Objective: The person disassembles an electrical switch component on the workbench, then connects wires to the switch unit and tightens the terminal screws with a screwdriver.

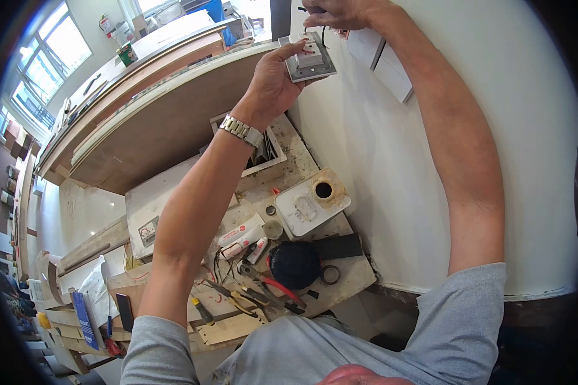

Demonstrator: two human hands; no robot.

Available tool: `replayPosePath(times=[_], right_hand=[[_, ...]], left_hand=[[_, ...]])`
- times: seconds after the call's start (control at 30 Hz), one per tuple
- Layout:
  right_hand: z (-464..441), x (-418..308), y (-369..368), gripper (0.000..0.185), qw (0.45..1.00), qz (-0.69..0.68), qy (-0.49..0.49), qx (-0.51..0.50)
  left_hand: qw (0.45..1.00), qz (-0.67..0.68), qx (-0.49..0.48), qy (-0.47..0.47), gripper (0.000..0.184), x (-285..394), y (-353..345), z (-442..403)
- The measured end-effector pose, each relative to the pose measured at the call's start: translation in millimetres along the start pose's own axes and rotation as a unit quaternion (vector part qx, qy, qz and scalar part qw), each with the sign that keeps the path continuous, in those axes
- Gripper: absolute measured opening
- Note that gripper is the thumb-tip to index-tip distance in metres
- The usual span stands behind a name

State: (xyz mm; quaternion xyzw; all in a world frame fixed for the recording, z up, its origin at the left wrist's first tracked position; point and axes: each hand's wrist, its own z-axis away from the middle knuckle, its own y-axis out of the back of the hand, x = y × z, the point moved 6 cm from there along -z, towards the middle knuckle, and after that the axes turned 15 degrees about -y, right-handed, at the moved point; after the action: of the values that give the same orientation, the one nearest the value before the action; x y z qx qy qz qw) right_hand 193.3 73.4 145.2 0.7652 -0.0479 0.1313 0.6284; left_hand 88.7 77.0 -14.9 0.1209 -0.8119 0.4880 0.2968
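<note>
At the top centre, my left hand (277, 80) holds a white and grey electrical socket plate (311, 59), its back with terminals facing up and the thumb on top. A metal watch is on the left wrist. My right hand (340, 13) is just above the plate, beside the wall, with its fingers pinched together on a thin dark wire (325, 37). The wire's end runs down toward the socket. Whether it enters a terminal is too small to tell.
Below lies a worktable (302, 157) with a white canister (305, 208), white tubes (241, 237), a dark round cap (295, 264), pliers (279, 289), a screwdriver (202, 310) and a tape roll (330, 274). Stacked boards (154, 122) stand at left, a white wall (533, 128) at right.
</note>
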Motion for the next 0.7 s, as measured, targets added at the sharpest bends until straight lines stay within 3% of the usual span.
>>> replayPosePath(times=[0.1, 0.17, 0.27, 0.37, 0.47, 0.7], right_hand=[[0.2, -2.9, 2.3, 0.039, 0.998, 0.013, 0.034, 0.044], [2.6, -4.3, 2.9, 0.040, 1.000, 0.000, 0.001, -0.023], [7.3, -4.1, 1.0, 0.039, 0.999, -0.012, -0.044, -0.029], [2.6, -5.6, -2.3, 0.037, 1.000, 0.008, -0.011, -0.006], [-2.8, -4.5, -8.0, 0.035, 0.999, 0.017, 0.028, 0.037], [-8.1, -2.4, -18.1, 0.030, 0.998, 0.010, 0.018, 0.061]], left_hand=[[1.000, -0.017, -0.006, 0.005, 0.035, 3.4, -0.5, -0.4], [0.999, -0.032, -0.007, 0.005, 0.036, 6.0, 0.6, -1.9], [0.999, -0.036, -0.023, 0.034, 0.037, 5.8, 6.2, -10.2], [0.998, -0.055, -0.017, 0.037, 0.030, 14.6, 11.2, -15.6], [0.997, 0.009, -0.003, 0.081, 0.043, 16.5, 22.2, -26.2], [0.979, 0.103, -0.071, 0.160, 0.049, 23.5, 17.5, -29.7]])
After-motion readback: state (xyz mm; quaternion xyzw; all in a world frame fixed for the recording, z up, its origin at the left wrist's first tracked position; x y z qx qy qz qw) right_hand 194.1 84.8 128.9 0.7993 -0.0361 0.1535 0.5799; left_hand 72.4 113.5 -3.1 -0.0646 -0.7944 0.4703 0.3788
